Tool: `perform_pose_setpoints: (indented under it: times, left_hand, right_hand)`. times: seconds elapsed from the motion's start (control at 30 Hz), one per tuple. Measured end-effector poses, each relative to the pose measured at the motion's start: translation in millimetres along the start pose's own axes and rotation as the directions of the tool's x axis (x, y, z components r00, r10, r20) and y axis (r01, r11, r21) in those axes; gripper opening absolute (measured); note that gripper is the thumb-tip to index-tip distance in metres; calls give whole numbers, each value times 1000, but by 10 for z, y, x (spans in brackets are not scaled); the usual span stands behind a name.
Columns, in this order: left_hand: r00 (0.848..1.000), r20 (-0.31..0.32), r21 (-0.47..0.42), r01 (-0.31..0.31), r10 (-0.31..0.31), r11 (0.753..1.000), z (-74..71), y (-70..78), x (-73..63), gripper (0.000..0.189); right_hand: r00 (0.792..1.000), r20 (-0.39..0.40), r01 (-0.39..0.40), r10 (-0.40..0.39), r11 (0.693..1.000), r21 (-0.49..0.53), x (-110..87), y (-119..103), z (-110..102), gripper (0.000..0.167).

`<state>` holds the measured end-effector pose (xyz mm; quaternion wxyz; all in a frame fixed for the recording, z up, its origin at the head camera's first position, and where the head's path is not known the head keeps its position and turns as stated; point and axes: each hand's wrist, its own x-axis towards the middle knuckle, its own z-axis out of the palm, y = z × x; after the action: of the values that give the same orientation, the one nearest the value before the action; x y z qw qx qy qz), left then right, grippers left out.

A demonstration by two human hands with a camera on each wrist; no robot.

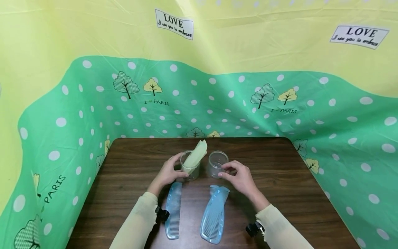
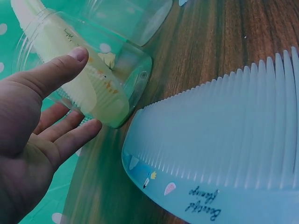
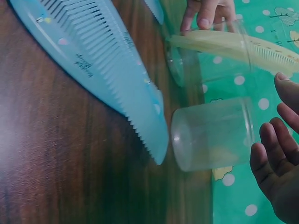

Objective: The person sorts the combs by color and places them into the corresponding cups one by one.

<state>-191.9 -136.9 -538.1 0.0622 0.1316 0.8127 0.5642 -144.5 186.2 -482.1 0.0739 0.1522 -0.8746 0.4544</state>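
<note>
My left hand (image 1: pixel 169 171) holds a clear jar (image 1: pixel 194 174) by its side, thumb at the front and fingers on the left. Pale yellow combs (image 1: pixel 196 156) lean in that jar, their upper ends out over the rim toward the right. A second clear jar (image 1: pixel 214 168) stands upright just to the right with nothing inside. At its right side is my right hand (image 1: pixel 242 177), and in the right wrist view its loosely bent fingers (image 3: pixel 274 151) show a gap to the jar's rim. Nothing is held in that hand.
A light blue comb (image 1: pixel 172 211) lies on the dark wooden table (image 1: pixel 130 180) near my left forearm. Two more blue combs (image 1: pixel 213 221) lie crossed over each other in front of the right jar. A green and yellow printed cloth (image 1: pixel 202 93) hangs around the table.
</note>
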Motion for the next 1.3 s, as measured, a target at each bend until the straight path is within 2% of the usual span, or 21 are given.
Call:
perform_pose_setpoints:
  times: [0.23, 0.4, 0.63, 0.9, 1.07, 1.3]
  left_hand:
    - [1000, -15, -9, -6, 6, 1000, 1, -14, 6, 94]
    - [1000, -11, -3, -3, 3, 1000, -9, -9, 19, 94]
    - [1000, -16, 15, 9, -8, 1000, -14, -2, 18, 94]
    - [1000, -5, -4, 17, -17, 1000, -5, -3, 10, 94]
    - [1000, -7, -8, 16, -17, 1000, 0, -7, 8, 94]
    - [1000, -8, -12, 22, -22, 1000, 0, -22, 7, 94]
  right_hand:
    - [997, 29, -66, 66, 998, 8, -60, 93, -7, 28]
    - [991, 76, -109, 109, 994, -1, -90, 137, -15, 32]
    - [975, 151, -156, 163, 986, -55, -103, 242, -7, 40]
    - [963, 163, -200, 216, 974, -111, -163, 377, 6, 39]
    - [945, 193, -239, 263, 961, -142, -197, 450, 12, 41]
    - [937, 226, -236, 265, 961, -146, -220, 495, 26, 42]
